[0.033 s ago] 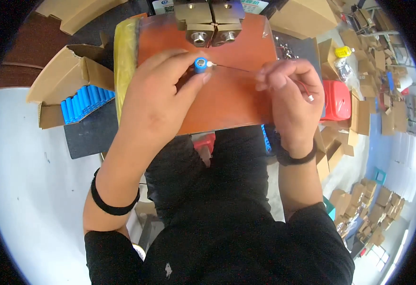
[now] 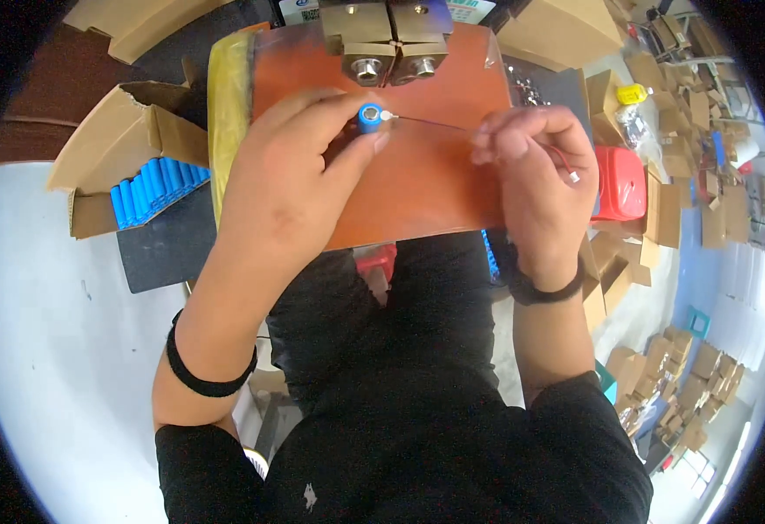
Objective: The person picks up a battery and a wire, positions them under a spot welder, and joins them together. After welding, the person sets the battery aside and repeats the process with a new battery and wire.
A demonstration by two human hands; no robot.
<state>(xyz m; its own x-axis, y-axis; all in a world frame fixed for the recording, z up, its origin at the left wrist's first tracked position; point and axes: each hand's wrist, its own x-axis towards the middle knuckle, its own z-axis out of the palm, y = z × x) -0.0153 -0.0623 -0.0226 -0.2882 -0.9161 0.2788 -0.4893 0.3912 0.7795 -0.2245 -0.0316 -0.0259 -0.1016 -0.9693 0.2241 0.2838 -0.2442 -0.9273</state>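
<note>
My left hand (image 2: 288, 183) grips a blue cylindrical battery (image 2: 369, 123) between thumb and forefinger, its metal end facing up. A small whitish tab (image 2: 387, 115) sits beside the battery's top edge. From it a thin dark wire (image 2: 435, 125) runs across to my right hand (image 2: 546, 179), whose thumb and fingers are pinched on it. A red wire with a small white plug (image 2: 573, 177) hangs out by that palm. Both hands are above an orange mat (image 2: 426, 196), just on my side of a machine's two metal jaws with bolts (image 2: 393, 65).
At left, an open cardboard box (image 2: 103, 148) holds several blue batteries (image 2: 157, 190). Yellow plastic film (image 2: 228, 131) lines the mat's left edge. Small metal bits (image 2: 526, 90) lie to the right, near a red plastic container (image 2: 620, 185) and more cardboard boxes (image 2: 614, 275).
</note>
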